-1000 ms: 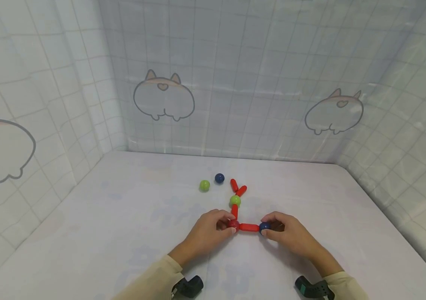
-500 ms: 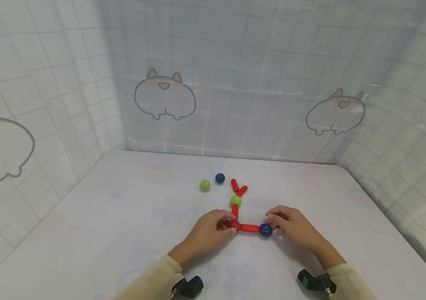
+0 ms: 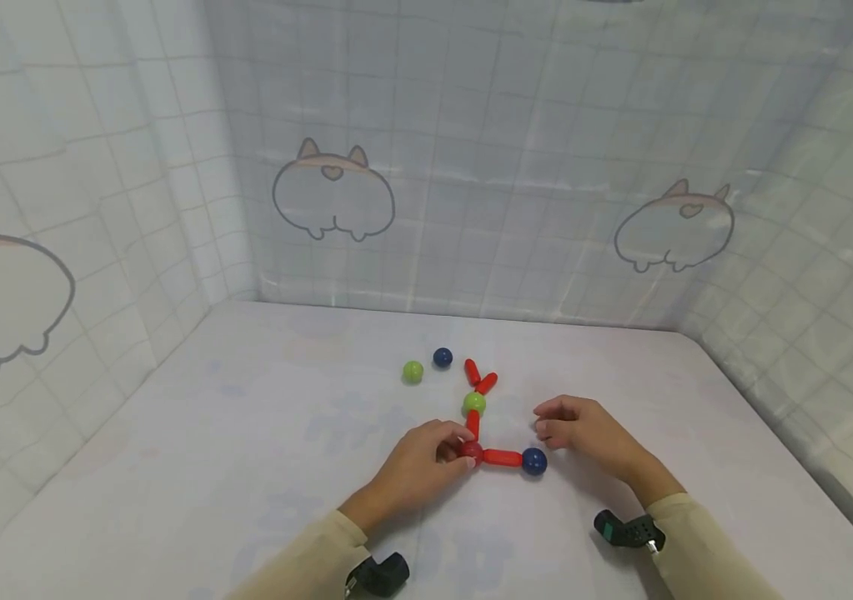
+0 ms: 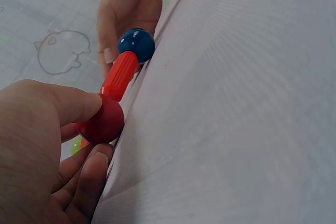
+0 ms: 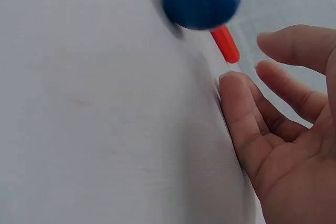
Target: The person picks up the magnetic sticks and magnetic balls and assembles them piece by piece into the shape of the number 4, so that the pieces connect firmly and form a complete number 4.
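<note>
Our left hand (image 3: 414, 467) is pinching the red ball (image 4: 106, 122), our half-spread, empty right hand (image 3: 591, 436) flanking the near blue ball (image 3: 534, 462).

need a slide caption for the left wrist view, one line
Left hand pinches a red ball; a red rod runs from it to a blue ball, with the right hand beyond.

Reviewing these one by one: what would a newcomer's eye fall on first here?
Probably the bright pieces mid-table: the left hand pinches a dark red ball, and a red rod links it to a glossy blue ball near the right hand, which holds nothing. Next, perhaps, the cartoon animal rear printed on the back wall, left of centre in the head view.
</note>
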`<state>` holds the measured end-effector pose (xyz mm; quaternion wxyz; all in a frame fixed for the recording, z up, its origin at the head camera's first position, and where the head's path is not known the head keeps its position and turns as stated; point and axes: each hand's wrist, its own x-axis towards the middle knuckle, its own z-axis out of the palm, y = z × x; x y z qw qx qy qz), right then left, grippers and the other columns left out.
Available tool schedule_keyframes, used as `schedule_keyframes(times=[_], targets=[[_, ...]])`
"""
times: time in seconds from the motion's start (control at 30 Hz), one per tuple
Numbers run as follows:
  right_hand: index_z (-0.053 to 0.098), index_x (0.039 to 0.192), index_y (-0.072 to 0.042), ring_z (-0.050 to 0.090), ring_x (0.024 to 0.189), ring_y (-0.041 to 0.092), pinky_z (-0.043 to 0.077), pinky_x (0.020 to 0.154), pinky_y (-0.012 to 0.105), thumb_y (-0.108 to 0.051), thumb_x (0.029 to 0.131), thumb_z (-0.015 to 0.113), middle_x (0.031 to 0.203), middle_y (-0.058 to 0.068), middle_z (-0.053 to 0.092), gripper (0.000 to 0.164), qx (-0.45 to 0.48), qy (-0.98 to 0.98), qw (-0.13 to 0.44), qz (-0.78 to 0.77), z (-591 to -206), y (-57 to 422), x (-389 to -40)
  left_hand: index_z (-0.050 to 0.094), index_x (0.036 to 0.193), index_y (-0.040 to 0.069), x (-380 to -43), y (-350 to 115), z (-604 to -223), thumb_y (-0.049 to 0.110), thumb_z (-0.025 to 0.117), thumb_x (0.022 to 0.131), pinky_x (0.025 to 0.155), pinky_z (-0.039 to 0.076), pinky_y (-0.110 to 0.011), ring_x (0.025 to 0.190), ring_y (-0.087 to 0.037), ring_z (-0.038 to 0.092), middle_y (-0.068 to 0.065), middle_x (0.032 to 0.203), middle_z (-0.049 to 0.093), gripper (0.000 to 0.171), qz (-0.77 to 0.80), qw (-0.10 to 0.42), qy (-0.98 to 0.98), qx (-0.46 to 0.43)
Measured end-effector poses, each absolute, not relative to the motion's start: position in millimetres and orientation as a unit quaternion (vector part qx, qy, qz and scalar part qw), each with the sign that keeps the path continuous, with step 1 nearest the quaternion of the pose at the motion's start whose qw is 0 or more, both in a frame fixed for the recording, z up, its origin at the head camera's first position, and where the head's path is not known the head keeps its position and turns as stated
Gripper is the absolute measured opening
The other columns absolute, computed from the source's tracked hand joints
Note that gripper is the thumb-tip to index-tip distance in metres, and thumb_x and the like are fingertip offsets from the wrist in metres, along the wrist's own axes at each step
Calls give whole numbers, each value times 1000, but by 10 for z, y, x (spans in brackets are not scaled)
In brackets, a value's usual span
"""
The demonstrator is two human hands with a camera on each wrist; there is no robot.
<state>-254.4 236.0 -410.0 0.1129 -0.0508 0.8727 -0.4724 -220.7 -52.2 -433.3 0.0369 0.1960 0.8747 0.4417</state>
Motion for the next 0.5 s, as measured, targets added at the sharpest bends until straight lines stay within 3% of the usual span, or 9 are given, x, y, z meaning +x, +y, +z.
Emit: schedule_keyframes(times=[0.5], targets=[[61,129,-7,69,97,22,51,95,43,-26,95,69,114,7,68,40,-38,865,114,-487,-4099,2327,-2912,69,116,24,-2206,-512,-4344,26,74,90,77,51,-26,87,-9,57,15,97,61,27,437,40,877,195]])
